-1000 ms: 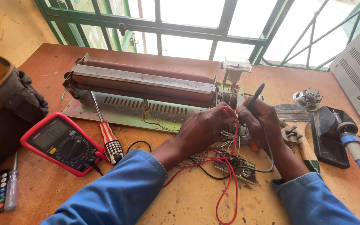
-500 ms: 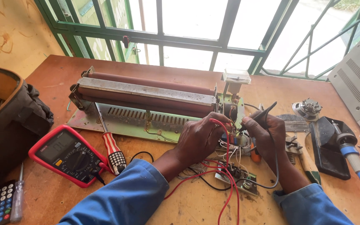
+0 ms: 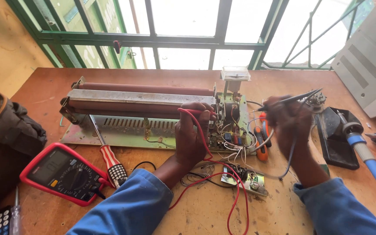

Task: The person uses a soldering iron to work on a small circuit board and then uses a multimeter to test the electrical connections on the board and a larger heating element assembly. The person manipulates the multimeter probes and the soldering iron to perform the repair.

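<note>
While your left hand (image 3: 191, 138) grips red test probe (image 3: 196, 112) over green circuit board (image 3: 229, 130), right hand (image 3: 287, 124) pinches black probe (image 3: 290, 99)

Roller unit (image 3: 144, 98) rear-centre on bench (image 3: 66, 74); meter (image 3: 64, 174) front-left; screwdriver (image 3: 107, 154) betw. them; soldering iron (image 3: 364, 150) far right; bag (image 3: 5, 139) left edge.

The right hand (image 3: 290, 126) is now raised clear of the circuit board (image 3: 229, 130), its black probe (image 3: 290, 99) lifted; the left hand (image 3: 192, 135) is shifted beside that board.
</note>
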